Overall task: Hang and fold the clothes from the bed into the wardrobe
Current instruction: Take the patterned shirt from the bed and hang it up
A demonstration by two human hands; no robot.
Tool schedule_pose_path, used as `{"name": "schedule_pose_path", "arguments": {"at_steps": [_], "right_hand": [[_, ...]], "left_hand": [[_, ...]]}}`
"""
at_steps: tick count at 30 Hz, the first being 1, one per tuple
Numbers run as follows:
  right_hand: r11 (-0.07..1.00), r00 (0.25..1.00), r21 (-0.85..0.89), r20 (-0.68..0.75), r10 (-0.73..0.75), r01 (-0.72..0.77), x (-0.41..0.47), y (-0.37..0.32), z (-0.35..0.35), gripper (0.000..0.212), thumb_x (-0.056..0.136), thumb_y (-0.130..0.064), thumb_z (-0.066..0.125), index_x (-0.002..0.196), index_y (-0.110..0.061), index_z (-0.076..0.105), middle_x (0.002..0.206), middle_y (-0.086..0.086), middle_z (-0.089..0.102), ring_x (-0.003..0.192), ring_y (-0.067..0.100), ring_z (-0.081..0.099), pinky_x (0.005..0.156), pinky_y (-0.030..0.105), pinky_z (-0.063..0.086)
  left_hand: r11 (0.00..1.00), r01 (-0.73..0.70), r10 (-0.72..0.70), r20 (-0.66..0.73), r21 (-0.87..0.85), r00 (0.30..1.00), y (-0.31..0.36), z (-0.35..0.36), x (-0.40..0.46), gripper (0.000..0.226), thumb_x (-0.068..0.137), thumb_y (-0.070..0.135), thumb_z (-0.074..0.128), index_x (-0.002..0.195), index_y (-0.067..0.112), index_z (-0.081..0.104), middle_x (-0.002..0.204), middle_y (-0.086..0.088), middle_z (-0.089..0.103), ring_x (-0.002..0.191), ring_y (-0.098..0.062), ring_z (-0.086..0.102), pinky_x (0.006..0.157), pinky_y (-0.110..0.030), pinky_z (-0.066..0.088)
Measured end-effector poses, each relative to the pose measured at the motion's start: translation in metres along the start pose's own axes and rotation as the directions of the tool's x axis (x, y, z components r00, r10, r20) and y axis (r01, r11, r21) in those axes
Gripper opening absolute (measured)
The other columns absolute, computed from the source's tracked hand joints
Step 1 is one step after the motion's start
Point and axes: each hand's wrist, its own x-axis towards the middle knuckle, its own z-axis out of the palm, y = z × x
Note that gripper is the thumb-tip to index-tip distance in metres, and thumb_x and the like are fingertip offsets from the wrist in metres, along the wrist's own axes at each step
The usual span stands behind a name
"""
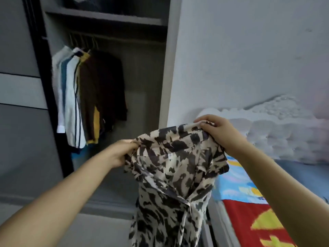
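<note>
Clearly I had the patterned shirt (170,168) up in front of the open wardrobe (110,22), beside the bed (249,202), my left hand (122,154) pinching one shoulder and my right hand (215,130) gripping the collar edge, fingers curled into the cloth. To do this step well I judged I should keep both shoulders level and taut so a hanger could slide in, then aim for the gap right of the hanging clothes (89,97). A small neck label (170,156) showed, but its print was probably too blurred to read.
</note>
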Motion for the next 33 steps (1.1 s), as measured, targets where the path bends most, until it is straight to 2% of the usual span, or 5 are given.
{"name": "schedule_pose_path", "arguments": {"at_steps": [9, 12, 16, 21, 33], "right_hand": [[0.97, 0.971, 0.064, 0.07, 0.229, -0.233, 0.078, 0.001, 0.098, 0.017, 0.095, -0.014, 0.054, 0.096, -0.028, 0.065, 0.1, 0.012, 0.066, 0.081, 0.022, 0.065, 0.069, 0.032, 0.052], [0.959, 0.958, 0.022, 0.046, 0.283, -0.284, 0.104, -0.002, 0.122, 0.012, 0.091, -0.019, 0.059, 0.101, -0.025, 0.062, 0.106, 0.017, 0.064, 0.09, 0.03, 0.065, 0.077, 0.04, 0.055], [0.981, 0.943, -0.014, 0.274, 0.189, -0.192, 0.133, -0.009, 0.14, 0.034, 0.087, -0.038, 0.065, 0.119, -0.035, 0.057, 0.107, 0.007, 0.066, 0.09, 0.022, 0.07, 0.075, 0.033, 0.059], [0.829, 0.695, -0.519, 0.675, 0.247, 0.21, 0.173, -0.013, 0.17, 0.015, 0.089, -0.042, 0.063, 0.102, -0.05, 0.06, 0.1, -0.024, 0.063, 0.093, -0.005, 0.06, 0.081, 0.016, 0.044], [0.552, 0.854, -0.811, 0.418, 0.311, 0.196, 0.383, 0.045, 0.221, 0.021, 0.099, -0.023, 0.041, 0.101, -0.016, 0.06, 0.1, 0.002, 0.061, 0.087, 0.017, 0.055, 0.078, 0.025, 0.043]], "left_hand": [[0.903, -0.311, 0.267, 0.178, 0.298, 0.947, 0.035, -0.13, 0.003, 0.079, 0.07, 0.054, 0.07, 0.139, 0.042, 0.034, 0.128, 0.014, 0.054, 0.116, -0.007, 0.056, 0.098, -0.027, 0.043], [0.59, -0.451, 0.271, 0.362, 0.67, 0.892, 0.036, -0.16, 0.009, 0.097, 0.073, 0.055, 0.073, 0.14, 0.063, 0.003, 0.134, 0.027, 0.038, 0.122, 0.003, 0.047, 0.1, -0.019, 0.039], [0.089, -0.407, 0.381, 0.346, 0.909, 0.858, 0.03, -0.187, 0.04, 0.041, 0.094, 0.039, 0.053, 0.134, 0.046, 0.048, 0.097, 0.014, 0.046, 0.084, -0.004, 0.053, 0.065, -0.016, 0.038], [0.428, -0.381, 0.575, 0.078, 0.82, 0.814, 0.042, -0.222, 0.088, 0.03, 0.093, 0.01, 0.049, 0.09, 0.037, 0.063, 0.083, 0.011, 0.058, 0.072, -0.005, 0.056, 0.063, -0.025, 0.042], [0.891, -0.268, 0.397, -0.339, 0.367, 0.853, 0.126, -0.23, 0.292, 0.017, 0.094, 0.016, 0.048, 0.086, 0.008, 0.06, 0.071, -0.01, 0.052, 0.062, -0.018, 0.049, 0.055, -0.028, 0.031]]}}
